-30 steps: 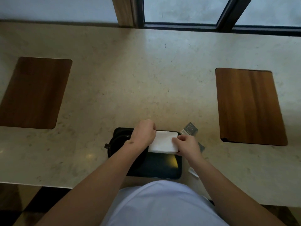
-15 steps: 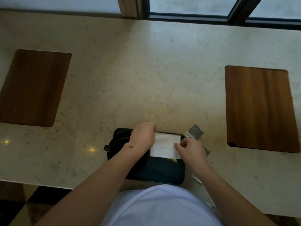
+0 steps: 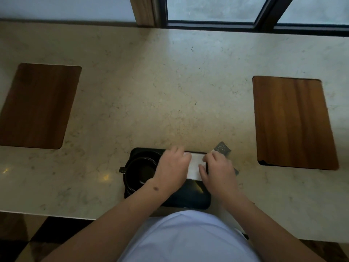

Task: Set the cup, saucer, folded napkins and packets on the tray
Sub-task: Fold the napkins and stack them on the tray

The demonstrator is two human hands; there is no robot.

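Note:
A black tray (image 3: 190, 201) lies at the near edge of the stone counter. On its left part stands a black cup (image 3: 138, 172) on a dark saucer (image 3: 128, 188), handle to the left. A white folded napkin (image 3: 195, 166) lies across the tray's far right part. My left hand (image 3: 172, 167) presses on the napkin's left side and my right hand (image 3: 217, 168) on its right side, covering most of it. A grey patterned packet (image 3: 222, 148) lies on the counter just beyond the tray's right corner.
Two wooden inlays are set in the counter, one at the left (image 3: 37, 104) and one at the right (image 3: 290, 121). A window frame (image 3: 245, 27) runs along the far edge. A white scrap (image 3: 239, 231) shows by my right forearm.
Both hands have moved closer together over the napkin, so less of it shows. The camera view has shifted slightly.

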